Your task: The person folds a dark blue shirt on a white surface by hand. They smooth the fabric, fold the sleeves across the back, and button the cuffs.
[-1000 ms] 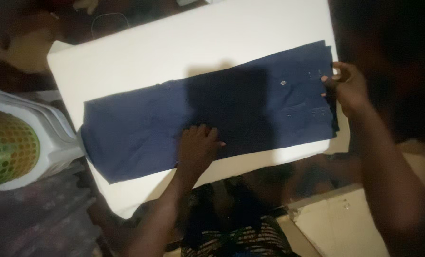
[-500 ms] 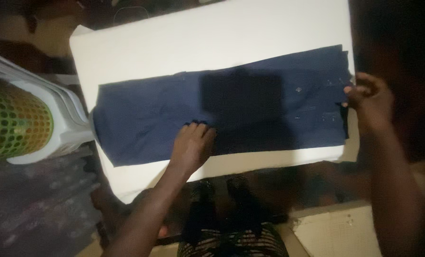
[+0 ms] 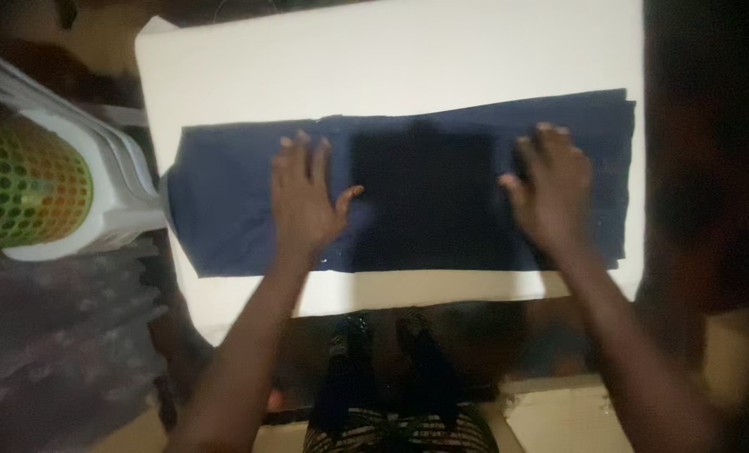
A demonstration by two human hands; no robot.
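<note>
A dark blue garment (image 3: pixel 425 193) lies folded into a long strip across a white table (image 3: pixel 391 67). My left hand (image 3: pixel 303 197) rests flat on its left half, palm down with the fingers spread. Flat on the right half is my right hand (image 3: pixel 551 189), its fingers pointing away from me. Neither hand grips the cloth. A shadow falls on the fabric between the two hands.
A white plastic chair (image 3: pixel 114 184) stands at the table's left edge with a green and yellow perforated basket (image 3: pixel 22 184) on it. Patterned fabric (image 3: pixel 56 335) lies lower left. My feet (image 3: pixel 383 352) show below the table's near edge.
My right hand left the garment's right end and moved inward onto the cloth. My left hand slid further up onto the fabric. Both now press flat.
</note>
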